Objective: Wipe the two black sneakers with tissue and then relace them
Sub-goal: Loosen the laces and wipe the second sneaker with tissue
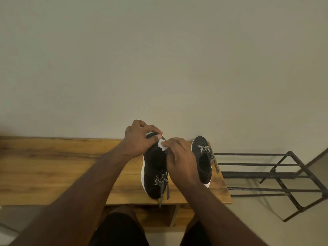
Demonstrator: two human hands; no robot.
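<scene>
My left hand (140, 139) grips the near sneaker (155, 173) at its 12 o'clock end; my right hand (179, 160) pinches the tissue (162, 145). Hard rubbing may tear it.

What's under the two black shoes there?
Both sneakers stand on a wooden bench top. An open shelf shows below the top; the person's legs cover most of what is inside it.

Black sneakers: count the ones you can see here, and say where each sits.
2. One black sneaker with white sole lies on the wooden bench between both hands; the second stands to its right, near the bench's end. None seems hidden.
</scene>
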